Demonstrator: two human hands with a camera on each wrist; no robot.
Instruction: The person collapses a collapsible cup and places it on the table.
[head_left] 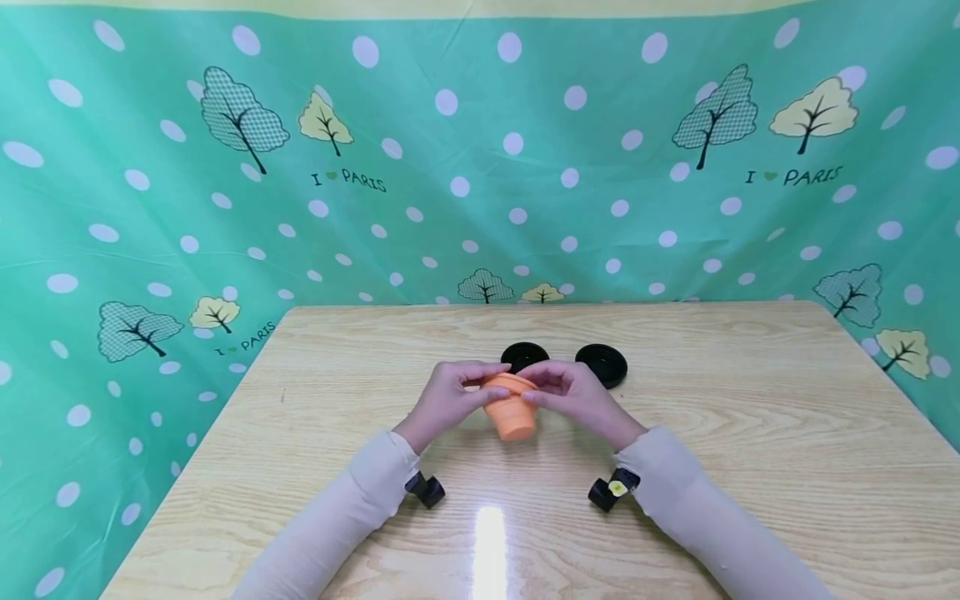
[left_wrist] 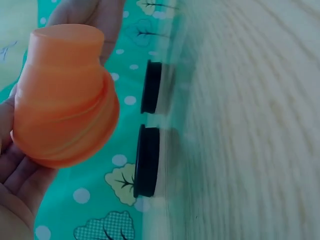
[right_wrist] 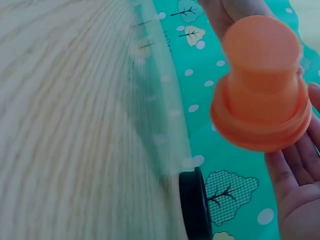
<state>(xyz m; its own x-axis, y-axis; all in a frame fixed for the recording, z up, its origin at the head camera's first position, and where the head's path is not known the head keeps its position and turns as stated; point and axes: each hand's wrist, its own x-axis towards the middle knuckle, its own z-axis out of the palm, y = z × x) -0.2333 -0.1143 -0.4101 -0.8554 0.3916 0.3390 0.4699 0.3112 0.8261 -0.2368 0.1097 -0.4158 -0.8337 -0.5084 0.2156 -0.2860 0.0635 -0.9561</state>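
Observation:
An orange collapsible cup (head_left: 516, 419) is held above the table between both hands, its narrow base tilted toward me and its wide rim away. My left hand (head_left: 453, 396) grips the left side of the rim, thumb on the near side and fingers behind. On the right side, my right hand (head_left: 570, 392) pinches the rim the same way. In the left wrist view the cup (left_wrist: 62, 95) shows slanting folds in its wall. A folded ring surrounds the cup (right_wrist: 262, 100) in the right wrist view. The inside of the cup is hidden.
Two round black lid-like pieces lie on the wooden table (head_left: 315, 467) beyond the hands: a left piece (head_left: 523, 353) partly behind the fingers, and a right piece (head_left: 602, 365). A green dotted curtain (head_left: 480, 242) hangs behind the table's far edge.

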